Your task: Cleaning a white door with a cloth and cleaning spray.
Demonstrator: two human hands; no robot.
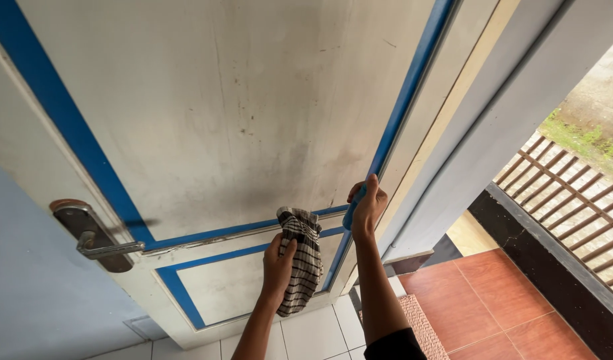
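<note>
Two hands are working low on the white door point(240, 113): the left hand point(278, 267) is clenching a striped cloth point(301, 257) against the blue trim point(253, 228) that crosses the door's lower part, while the right hand point(368, 208) is gripping the door's blue-striped edge just beside the cloth. A dangling tail of cloth is likely dragging grime back over the lower panel. Fingers curled round that edge are risking a pinch if the door is swinging toward the frame point(453, 153). Farther up, dark smudges are showing on the big panel; the metal handle point(93, 237) is sitting well left.
</note>
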